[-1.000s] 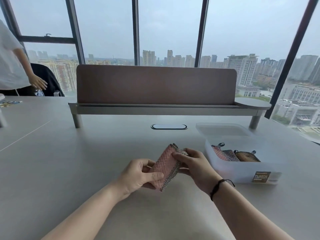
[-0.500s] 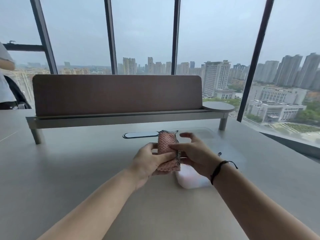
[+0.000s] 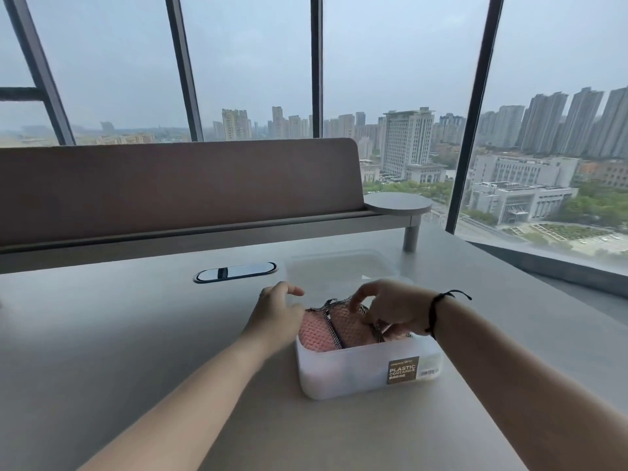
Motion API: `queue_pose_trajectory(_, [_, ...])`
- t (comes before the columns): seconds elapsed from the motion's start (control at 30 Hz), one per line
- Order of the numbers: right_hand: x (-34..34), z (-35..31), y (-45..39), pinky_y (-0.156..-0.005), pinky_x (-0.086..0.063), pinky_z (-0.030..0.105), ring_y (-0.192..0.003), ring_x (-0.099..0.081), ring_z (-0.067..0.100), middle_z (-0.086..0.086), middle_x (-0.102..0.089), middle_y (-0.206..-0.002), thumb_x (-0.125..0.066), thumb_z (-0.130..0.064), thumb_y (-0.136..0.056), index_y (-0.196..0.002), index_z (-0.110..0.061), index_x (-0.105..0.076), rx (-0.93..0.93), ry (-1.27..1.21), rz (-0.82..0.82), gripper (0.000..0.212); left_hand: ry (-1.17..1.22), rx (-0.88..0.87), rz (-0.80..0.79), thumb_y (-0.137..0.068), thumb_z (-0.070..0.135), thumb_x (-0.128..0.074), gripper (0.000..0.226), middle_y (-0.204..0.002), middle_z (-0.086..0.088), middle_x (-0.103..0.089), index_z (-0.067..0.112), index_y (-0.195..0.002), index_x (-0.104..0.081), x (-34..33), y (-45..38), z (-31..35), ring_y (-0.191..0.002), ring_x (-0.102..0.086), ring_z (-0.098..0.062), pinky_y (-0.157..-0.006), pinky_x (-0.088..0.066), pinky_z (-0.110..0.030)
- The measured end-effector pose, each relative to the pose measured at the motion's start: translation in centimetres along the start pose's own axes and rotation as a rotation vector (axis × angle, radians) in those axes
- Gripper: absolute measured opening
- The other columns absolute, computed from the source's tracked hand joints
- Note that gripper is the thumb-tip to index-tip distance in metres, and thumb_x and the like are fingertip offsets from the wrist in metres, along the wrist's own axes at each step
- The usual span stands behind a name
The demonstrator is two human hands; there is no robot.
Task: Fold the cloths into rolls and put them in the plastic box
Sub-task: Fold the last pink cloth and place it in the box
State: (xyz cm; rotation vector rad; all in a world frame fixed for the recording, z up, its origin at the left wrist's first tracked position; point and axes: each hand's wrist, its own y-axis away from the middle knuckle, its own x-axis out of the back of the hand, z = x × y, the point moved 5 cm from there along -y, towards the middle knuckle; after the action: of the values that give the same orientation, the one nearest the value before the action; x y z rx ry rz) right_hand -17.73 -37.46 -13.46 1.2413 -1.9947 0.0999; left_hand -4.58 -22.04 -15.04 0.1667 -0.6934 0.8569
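A translucent plastic box (image 3: 353, 375) with a "PLASTIC CONTAINER" label stands on the table in front of me. Inside it lie rolled pink cloths with black-and-white edging: one roll (image 3: 316, 333) at the left wall and another (image 3: 351, 329) beside it. More cloth is hidden under my right hand. My right hand (image 3: 394, 311), with a black wrist cord, reaches into the box from above, its curled fingers pinching the top of the second roll. My left hand (image 3: 277, 312) rests against the box's left rim with relaxed fingers and holds nothing.
The box's clear lid (image 3: 336, 270) lies flat just behind it. A dark cable slot (image 3: 236, 271) is set in the grey table (image 3: 119, 334). A brown divider panel (image 3: 170, 188) on a low shelf runs across the back, with windows beyond.
The pink roll that both hands held above the table is now inside the box. My left hand has let go and sits at the box's rim; my right hand stays on the roll.
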Motion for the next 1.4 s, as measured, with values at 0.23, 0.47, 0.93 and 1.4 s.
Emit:
queue_pose_trajectory(0.23, [-1.2, 0.1, -1.3, -0.049, -0.047, 0.025, -0.055, -0.05, 0.015, 0.001, -0.053, -0.066, -0.057, -0.007, -0.093, -0.11, -0.031, -0.059, 0.013, 0.267, -0.012, 0.029, 0.095, -0.003, -0.004, -0.1, 0.015, -0.044, 0.022, -0.124, -0.004, -0.057, 0.021, -0.119, -0.055, -0.7, -0.3, -0.6, -0.108, -0.053, -0.017, -0.081, -0.037, -0.025])
queue_pose_trajectory(0.47, [1.9, -1.0, 0.6, -0.071, -0.048, 0.023, -0.071, -0.058, 0.01, -0.018, -0.053, -0.068, -0.077, -0.046, -0.079, -0.101, -0.038, -0.069, 0.218, 0.504, 0.255, 0.025, 0.231, -0.001, -0.033, -0.102, 0.016, -0.043, 0.024, -0.127, -0.004, -0.056, 0.022, -0.124, -0.051, -0.9, 0.0, -1.0, -0.11, -0.053, -0.015, -0.08, -0.039, -0.021])
queue_pose_trajectory(0.93, [-4.9, -1.7, 0.9, -0.069, -0.042, 0.019, -0.095, -0.061, 0.013, 0.004, -0.065, -0.109, -0.065, -0.004, -0.092, -0.109, -0.022, -0.068, 0.211, -0.61, 0.285, 0.025, 0.533, 0.188, 0.134, -0.078, 0.015, -0.063, 0.049, -0.103, 0.001, -0.067, 0.013, -0.126, -0.05, 8.9, 4.1, -8.1, -0.097, -0.058, -0.006, -0.08, -0.041, -0.019])
queue_pose_trajectory(1.4, [-18.8, -11.9, -0.1, -0.101, -0.045, 0.036, -0.1, -0.065, 0.019, 0.003, -0.072, -0.107, -0.057, -0.033, -0.099, -0.101, -0.014, -0.071, 0.054, -0.75, 0.074, 0.024, 0.796, 0.211, 0.292, -0.099, 0.003, -0.048, 0.034, -0.102, -0.009, -0.077, 0.011, -0.13, -0.059, 20.9, 8.7, -18.6, -0.085, -0.075, -0.017, -0.067, -0.057, -0.023])
